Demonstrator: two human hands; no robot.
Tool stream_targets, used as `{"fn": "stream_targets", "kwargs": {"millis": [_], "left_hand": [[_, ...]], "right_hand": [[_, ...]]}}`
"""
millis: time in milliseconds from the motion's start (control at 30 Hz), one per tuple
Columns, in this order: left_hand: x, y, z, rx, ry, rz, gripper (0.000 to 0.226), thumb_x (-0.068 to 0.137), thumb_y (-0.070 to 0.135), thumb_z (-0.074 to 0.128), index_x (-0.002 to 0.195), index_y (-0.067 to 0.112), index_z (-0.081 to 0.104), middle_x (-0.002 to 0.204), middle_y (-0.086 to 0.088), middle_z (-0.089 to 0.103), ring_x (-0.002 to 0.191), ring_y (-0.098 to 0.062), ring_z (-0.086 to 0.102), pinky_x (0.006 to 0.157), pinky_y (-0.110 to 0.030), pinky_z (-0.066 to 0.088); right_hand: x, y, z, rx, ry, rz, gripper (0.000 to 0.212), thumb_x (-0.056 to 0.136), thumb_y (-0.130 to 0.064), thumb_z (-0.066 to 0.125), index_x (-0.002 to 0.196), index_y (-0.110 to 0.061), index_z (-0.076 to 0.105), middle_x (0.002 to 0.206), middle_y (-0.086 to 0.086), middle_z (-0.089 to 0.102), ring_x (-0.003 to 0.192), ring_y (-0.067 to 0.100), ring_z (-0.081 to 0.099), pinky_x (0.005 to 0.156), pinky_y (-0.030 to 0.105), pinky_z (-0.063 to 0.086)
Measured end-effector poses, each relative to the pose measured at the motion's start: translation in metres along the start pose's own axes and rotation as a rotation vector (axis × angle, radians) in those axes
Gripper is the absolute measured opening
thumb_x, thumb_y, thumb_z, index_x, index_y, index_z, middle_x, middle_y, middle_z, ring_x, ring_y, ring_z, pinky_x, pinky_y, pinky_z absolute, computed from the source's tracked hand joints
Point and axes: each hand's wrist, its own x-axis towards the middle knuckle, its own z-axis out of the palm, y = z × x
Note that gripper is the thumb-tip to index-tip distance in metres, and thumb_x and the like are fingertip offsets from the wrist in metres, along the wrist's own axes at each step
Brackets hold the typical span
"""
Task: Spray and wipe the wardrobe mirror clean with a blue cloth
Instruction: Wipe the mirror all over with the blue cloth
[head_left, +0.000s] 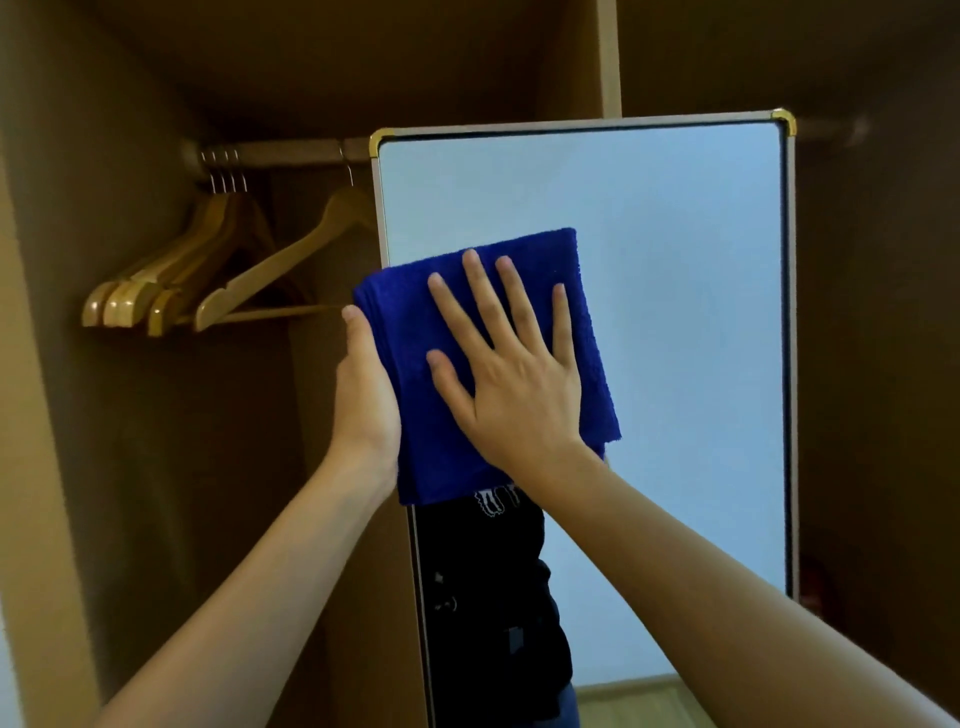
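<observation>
Nearest to me, my right hand (511, 379) lies flat on the blue cloth (415, 364), fingers (480, 291) spread wide and pressing it against the mirror (675, 312) at its left edge, about mid-height. My left hand (366, 395) grips that mirror edge beside the cloth; its fingers are hidden behind the frame, so I cannot tell how they lie. The risk, as I judge it: pressure to one side could swing or tilt the mirror should the left grip slip. Beyond, the wooden hangers (218, 270) on the rail (275, 153) hang near enough for a wide leftward stroke to knock them.
</observation>
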Motion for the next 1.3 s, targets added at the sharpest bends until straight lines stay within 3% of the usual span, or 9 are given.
{"fn": "stream_targets", "kwargs": {"millis": [200, 400, 533, 633, 800, 1000, 1067, 1133, 1300], "left_hand": [[-0.001, 0.001, 0.003, 0.03, 0.038, 0.006, 0.059, 0.097, 0.062, 0.02, 0.144, 0.033, 0.041, 0.142, 0.005, 0.051, 0.131, -0.019, 0.047, 0.112, -0.05, 0.033], [-0.007, -0.009, 0.0, 0.066, 0.104, 0.013, 0.055, 0.098, 0.06, 0.02, 0.117, 0.028, 0.061, 0.108, 0.011, 0.069, 0.111, -0.01, 0.059, 0.11, -0.042, 0.034], [-0.008, -0.012, 0.005, 0.085, 0.176, 0.028, 0.072, 0.091, 0.068, 0.024, 0.141, 0.02, 0.045, 0.142, -0.004, 0.051, 0.134, -0.024, 0.044, 0.114, -0.048, 0.028], [-0.012, -0.012, 0.012, 0.116, 0.187, 0.086, 0.074, 0.086, 0.065, 0.026, 0.134, 0.013, 0.05, 0.139, -0.013, 0.053, 0.13, -0.029, 0.048, 0.111, -0.05, 0.035], [-0.013, -0.021, 0.02, 0.154, 0.26, 0.147, 0.033, 0.101, 0.048, 0.028, 0.087, 0.033, 0.053, 0.099, -0.004, 0.063, 0.096, -0.014, 0.06, 0.091, -0.033, 0.046], [-0.015, -0.03, 0.03, 0.259, 0.337, 0.248, 0.027, 0.105, 0.037, 0.028, 0.086, 0.038, 0.047, 0.083, 0.018, 0.052, 0.069, 0.021, 0.051, 0.075, -0.017, 0.038], [-0.015, -0.035, 0.031, 0.296, 0.348, 0.269, 0.026, 0.105, 0.037, 0.027, 0.11, 0.031, 0.052, 0.1, 0.022, 0.055, 0.086, 0.024, 0.051, 0.083, -0.016, 0.04], [-0.015, -0.04, 0.031, 0.355, 0.356, 0.319, 0.043, 0.105, 0.038, 0.028, 0.139, 0.018, 0.043, 0.129, 0.008, 0.055, 0.115, 0.005, 0.05, 0.096, -0.019, 0.04], [-0.01, -0.051, 0.033, 0.441, 0.422, 0.398, 0.052, 0.102, 0.041, 0.029, 0.144, 0.012, 0.036, 0.139, -0.005, 0.051, 0.127, -0.013, 0.049, 0.107, -0.034, 0.042]], "right_hand": [[0.024, -0.012, -0.005, 0.023, 0.023, 0.095, 0.059, 0.101, -0.052, 0.02, 0.155, -0.03, 0.011, 0.163, -0.002, 0.008, 0.151, 0.021, 0.002, 0.12, 0.054, 0.0], [-0.049, -0.019, 0.011, 0.02, -0.038, 0.114, 0.065, 0.099, -0.058, 0.026, 0.155, -0.03, 0.01, 0.163, -0.002, 0.005, 0.151, 0.02, 0.0, 0.12, 0.055, 0.0], [-0.07, -0.019, 0.014, 0.013, -0.042, 0.108, 0.064, 0.099, -0.057, 0.029, 0.154, -0.031, 0.01, 0.163, -0.002, 0.009, 0.15, 0.02, 0.003, 0.12, 0.053, 0.0], [-0.072, -0.014, 0.012, 0.018, -0.047, 0.104, 0.062, 0.099, -0.055, 0.03, 0.154, -0.032, 0.01, 0.163, -0.002, 0.01, 0.15, 0.019, 0.004, 0.12, 0.053, 0.001], [-0.078, 0.004, 0.011, 0.001, -0.027, 0.097, 0.06, 0.099, -0.054, 0.033, 0.153, -0.033, 0.017, 0.162, -0.003, 0.014, 0.15, 0.019, 0.01, 0.12, 0.052, 0.002], [-0.083, 0.031, 0.007, -0.019, 0.008, 0.108, 0.058, 0.1, -0.053, 0.031, 0.153, -0.032, 0.022, 0.161, -0.002, 0.018, 0.15, 0.019, 0.013, 0.12, 0.053, 0.006], [-0.084, 0.041, 0.006, -0.024, 0.015, 0.101, 0.058, 0.099, -0.053, 0.032, 0.152, -0.032, 0.022, 0.161, -0.002, 0.018, 0.149, 0.019, 0.013, 0.12, 0.053, 0.007], [-0.086, 0.051, 0.005, -0.028, 0.025, 0.104, 0.057, 0.099, -0.052, 0.031, 0.152, -0.032, 0.023, 0.161, -0.002, 0.019, 0.149, 0.019, 0.015, 0.12, 0.053, 0.009], [-0.091, 0.081, 0.0, -0.032, 0.018, 0.125, 0.058, 0.099, -0.052, 0.03, 0.153, -0.032, 0.019, 0.161, -0.002, 0.017, 0.15, 0.019, 0.012, 0.12, 0.054, 0.007]]}}
